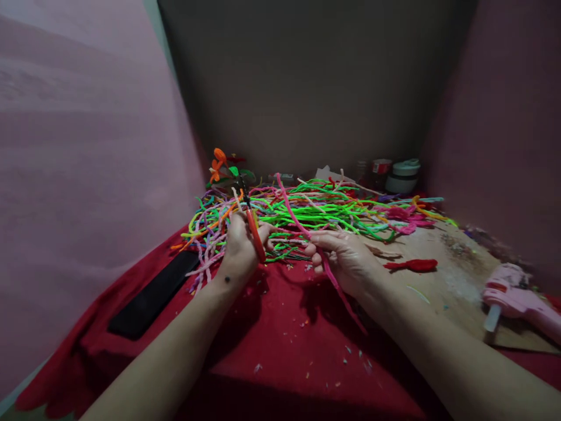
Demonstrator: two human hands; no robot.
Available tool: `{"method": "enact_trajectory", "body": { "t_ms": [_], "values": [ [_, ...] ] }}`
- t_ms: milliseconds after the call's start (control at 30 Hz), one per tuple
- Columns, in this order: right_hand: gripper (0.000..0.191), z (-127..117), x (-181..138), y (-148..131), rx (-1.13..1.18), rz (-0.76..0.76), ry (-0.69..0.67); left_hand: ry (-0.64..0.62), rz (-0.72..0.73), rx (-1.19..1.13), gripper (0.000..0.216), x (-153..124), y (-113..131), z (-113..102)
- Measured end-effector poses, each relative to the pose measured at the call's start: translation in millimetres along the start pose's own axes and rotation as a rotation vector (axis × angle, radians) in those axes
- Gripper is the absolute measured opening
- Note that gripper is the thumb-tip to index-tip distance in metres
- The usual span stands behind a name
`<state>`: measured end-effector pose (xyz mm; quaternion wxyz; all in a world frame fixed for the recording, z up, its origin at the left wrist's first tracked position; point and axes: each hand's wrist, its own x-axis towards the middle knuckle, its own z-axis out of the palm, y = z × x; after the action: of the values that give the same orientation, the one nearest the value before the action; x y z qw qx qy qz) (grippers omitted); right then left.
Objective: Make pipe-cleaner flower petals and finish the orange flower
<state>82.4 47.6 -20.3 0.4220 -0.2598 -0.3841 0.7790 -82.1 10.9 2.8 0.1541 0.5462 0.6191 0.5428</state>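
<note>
My left hand (240, 245) is closed around red-handled scissors (255, 234), blades pointing up toward the pile. My right hand (344, 257) pinches a long pink pipe cleaner (293, 213) that rises to the upper left and trails down past my wrist. Both hands hover at the near edge of a big heap of coloured pipe cleaners (324, 207), mostly neon green, on a red cloth (280, 333).
A pink glue gun (517, 301) lies on a brown board (442, 280) at right, with a red fuzzy piece (414, 265). A black flat bar (151, 298) lies at left. Orange pipe-cleaner flowers (221, 166) and jars (403, 175) stand at the back. Walls enclose three sides.
</note>
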Motion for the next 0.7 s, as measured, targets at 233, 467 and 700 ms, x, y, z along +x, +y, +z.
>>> {"method": "enact_trajectory", "body": {
  "t_ms": [233, 467, 700],
  "values": [
    [0.005, 0.8, 3.7, -8.4, 0.049, -0.190, 0.208, -0.258, 0.404, 0.959, 0.017, -8.8, -18.2, 2.3],
    [0.008, 3.7, 4.0, -9.2, 0.075, -0.294, 0.330, -0.399, 0.411, 1.244, 0.023, -14.3, -14.3, 9.5],
    [0.008, -3.8, 6.7, -6.1, -0.035, -0.345, 0.334, -0.380, 0.421, 1.301, 0.025, -16.9, -12.3, 11.2]
  ]
}}
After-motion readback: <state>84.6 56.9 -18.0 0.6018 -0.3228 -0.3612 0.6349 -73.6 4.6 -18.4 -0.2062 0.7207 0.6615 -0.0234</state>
